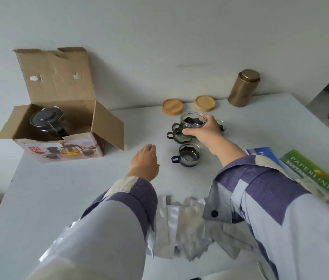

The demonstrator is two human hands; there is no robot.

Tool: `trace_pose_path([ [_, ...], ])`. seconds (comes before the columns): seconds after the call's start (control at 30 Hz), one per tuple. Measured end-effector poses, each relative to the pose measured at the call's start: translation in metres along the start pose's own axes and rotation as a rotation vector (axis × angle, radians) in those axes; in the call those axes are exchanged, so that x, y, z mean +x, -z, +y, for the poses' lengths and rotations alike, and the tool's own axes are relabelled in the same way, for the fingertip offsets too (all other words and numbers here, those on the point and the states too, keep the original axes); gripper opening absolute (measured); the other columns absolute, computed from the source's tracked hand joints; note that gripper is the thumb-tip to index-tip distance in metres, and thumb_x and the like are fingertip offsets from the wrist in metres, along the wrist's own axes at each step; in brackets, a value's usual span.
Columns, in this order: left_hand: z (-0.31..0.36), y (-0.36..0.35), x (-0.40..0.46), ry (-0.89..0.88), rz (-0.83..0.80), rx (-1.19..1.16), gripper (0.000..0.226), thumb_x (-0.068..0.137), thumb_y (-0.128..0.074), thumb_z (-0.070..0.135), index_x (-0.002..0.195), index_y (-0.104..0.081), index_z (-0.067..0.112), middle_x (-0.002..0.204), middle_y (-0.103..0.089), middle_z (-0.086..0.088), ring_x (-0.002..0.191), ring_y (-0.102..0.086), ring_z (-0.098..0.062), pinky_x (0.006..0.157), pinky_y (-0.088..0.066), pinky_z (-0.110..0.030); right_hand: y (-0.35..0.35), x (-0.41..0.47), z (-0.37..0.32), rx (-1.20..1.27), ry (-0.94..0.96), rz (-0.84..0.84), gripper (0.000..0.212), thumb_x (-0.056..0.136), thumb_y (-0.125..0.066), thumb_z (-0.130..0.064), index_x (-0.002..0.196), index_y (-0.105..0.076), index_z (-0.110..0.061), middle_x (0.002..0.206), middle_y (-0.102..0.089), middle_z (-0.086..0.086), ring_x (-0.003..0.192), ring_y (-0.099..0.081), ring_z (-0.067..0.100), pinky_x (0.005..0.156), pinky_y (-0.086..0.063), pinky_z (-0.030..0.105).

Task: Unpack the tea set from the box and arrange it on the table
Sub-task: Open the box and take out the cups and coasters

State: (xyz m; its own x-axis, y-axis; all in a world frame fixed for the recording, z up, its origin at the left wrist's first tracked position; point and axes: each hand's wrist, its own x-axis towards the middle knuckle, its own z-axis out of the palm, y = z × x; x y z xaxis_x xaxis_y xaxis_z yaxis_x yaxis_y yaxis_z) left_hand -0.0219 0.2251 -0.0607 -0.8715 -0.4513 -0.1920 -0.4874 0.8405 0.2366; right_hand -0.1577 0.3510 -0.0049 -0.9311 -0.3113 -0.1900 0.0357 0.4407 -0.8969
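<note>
An open cardboard box stands at the table's left, and a glass teapot with a dark lid is inside it. My right hand grips a glass cup by its rim, just above another cup with a dark holder. Another cup stands nearer to me, and one more cup shows partly behind my right hand. My left hand hovers over the table between the box and the cups, fingers relaxed and holding nothing.
Two round wooden coasters and a gold canister stand at the table's far edge by the wall. Silvery plastic wrappers lie near me. A green paper pack and a blue booklet lie at the right.
</note>
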Motion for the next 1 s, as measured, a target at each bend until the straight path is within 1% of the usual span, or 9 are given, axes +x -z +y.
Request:
trace_pose_path([
  [0.07, 0.017, -0.016, -0.002, 0.001, -0.073, 0.003, 0.072, 0.090, -0.062, 0.028, 0.148, -0.023, 0.011, 0.156, -0.021, -0.003, 0.139, -0.031, -0.025, 0.111, -0.030, -0.038, 0.024, 0.002, 0.019, -0.005, -0.016, 0.029, 0.076, 0.052, -0.089, -0.020, 0.119, -0.053, -0.011, 0.116, -0.061, 0.001, 0.107, -0.059, 0.018, 0.092, -0.048, 0.029],
  [0.13, 0.029, -0.029, -0.003, 0.006, -0.148, 0.017, 0.083, 0.086, -0.067, 0.033, 0.150, -0.018, 0.009, 0.158, -0.015, -0.003, 0.144, -0.023, -0.024, 0.114, -0.025, -0.039, 0.046, 0.003, 0.038, -0.015, -0.027, 0.020, 0.057, 0.062, -0.085, -0.011, 0.109, -0.054, -0.012, 0.107, -0.060, -0.002, 0.098, -0.058, 0.014, 0.083, -0.043, 0.023],
  [0.17, 0.034, -0.034, -0.003, 0.014, -0.186, 0.020, 0.089, 0.085, -0.069, 0.035, 0.150, -0.015, 0.009, 0.159, -0.014, -0.003, 0.145, -0.021, -0.023, 0.115, -0.024, -0.039, 0.056, 0.003, 0.047, -0.012, -0.031, 0.007, 0.057, 0.065, -0.084, -0.009, 0.113, -0.054, -0.013, 0.106, -0.058, -0.003, 0.097, -0.055, 0.012, 0.081, -0.040, 0.021],
  [0.27, 0.041, -0.047, -0.004, 0.085, -0.241, -0.023, 0.098, 0.080, -0.073, 0.038, 0.150, -0.011, 0.008, 0.156, -0.018, -0.002, 0.139, -0.032, -0.025, 0.107, -0.034, -0.038, 0.075, 0.005, 0.075, -0.030, -0.039, -0.010, 0.064, 0.066, -0.083, -0.007, 0.122, -0.051, -0.010, 0.108, -0.056, -0.003, 0.097, -0.052, 0.011, 0.081, -0.038, 0.021],
  [0.37, 0.045, -0.053, -0.002, 0.112, -0.234, -0.023, 0.098, 0.078, -0.075, 0.035, 0.148, -0.013, 0.004, 0.155, -0.021, -0.005, 0.137, -0.036, -0.026, 0.106, -0.034, -0.038, 0.081, 0.011, 0.100, -0.051, -0.058, 0.002, 0.070, 0.065, -0.083, -0.008, 0.126, -0.049, -0.012, 0.110, -0.055, -0.002, 0.099, -0.052, 0.012, 0.082, -0.039, 0.021],
  [0.57, 0.050, -0.057, 0.003, 0.145, -0.257, 0.029, 0.108, 0.079, -0.075, 0.034, 0.150, -0.001, -0.001, 0.159, -0.009, -0.010, 0.143, -0.025, -0.025, 0.112, -0.029, -0.037, 0.077, 0.024, 0.132, -0.097, -0.034, 0.032, 0.076, 0.059, -0.086, -0.015, 0.125, -0.050, -0.019, 0.122, -0.059, 0.000, 0.109, -0.058, 0.017, 0.092, -0.045, 0.027],
  [0.87, 0.051, -0.058, 0.004, 0.130, -0.244, 0.061, 0.105, 0.080, -0.074, 0.032, 0.151, -0.003, -0.001, 0.161, -0.002, -0.007, 0.146, -0.017, -0.022, 0.115, -0.024, -0.036, 0.071, 0.025, 0.149, -0.108, -0.018, 0.039, 0.082, 0.061, -0.085, -0.015, 0.131, -0.043, -0.017, 0.130, -0.051, 0.004, 0.119, -0.052, 0.020, 0.098, -0.041, 0.026],
  [0.93, 0.051, -0.058, 0.004, 0.131, -0.245, 0.064, 0.105, 0.080, -0.074, 0.033, 0.150, -0.004, -0.001, 0.160, -0.004, -0.007, 0.145, -0.021, -0.023, 0.115, -0.026, -0.036, 0.073, 0.023, 0.148, -0.132, -0.031, 0.009, 0.090, 0.060, -0.087, -0.015, 0.135, -0.038, -0.016, 0.135, -0.048, 0.005, 0.123, -0.048, 0.021, 0.103, -0.039, 0.028],
  [1.0, 0.051, -0.058, 0.004, 0.130, -0.251, 0.071, 0.107, 0.079, -0.074, 0.034, 0.151, -0.003, -0.001, 0.161, -0.003, -0.007, 0.145, -0.020, -0.023, 0.115, -0.026, -0.036, 0.078, 0.021, 0.144, -0.179, -0.071, -0.042, 0.106, 0.060, -0.088, -0.017, 0.145, -0.025, -0.016, 0.144, -0.040, 0.006, 0.133, -0.040, 0.022, 0.110, -0.034, 0.033],
])
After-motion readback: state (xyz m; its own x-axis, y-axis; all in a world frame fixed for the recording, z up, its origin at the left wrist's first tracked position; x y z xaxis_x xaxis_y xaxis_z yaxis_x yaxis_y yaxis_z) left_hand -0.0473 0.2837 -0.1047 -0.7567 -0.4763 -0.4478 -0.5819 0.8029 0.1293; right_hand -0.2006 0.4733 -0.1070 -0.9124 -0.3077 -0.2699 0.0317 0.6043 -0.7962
